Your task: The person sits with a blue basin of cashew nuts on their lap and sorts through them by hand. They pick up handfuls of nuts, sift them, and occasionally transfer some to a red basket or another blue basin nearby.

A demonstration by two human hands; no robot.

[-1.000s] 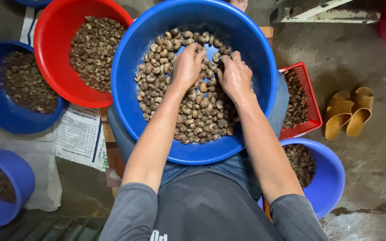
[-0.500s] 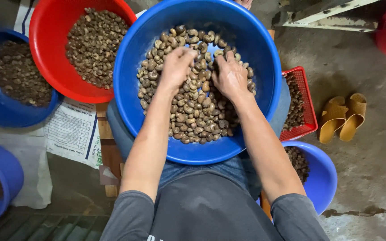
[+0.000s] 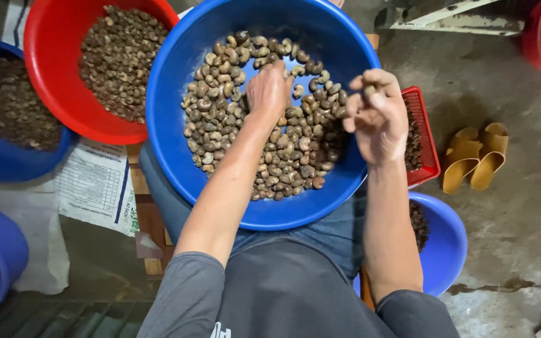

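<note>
Lifted since the earlier frame, the right hand now hovers above the right rim of the blue basin, fingers curled and pinching a few nuts. Most nuts lie heaped inside the basin, which sits on the person's lap. Left hand presses palm down into the heap, fingers together. Left of the basin is a red basin of darker nuts; right of it, a red crate and yellow sandals.
</note>
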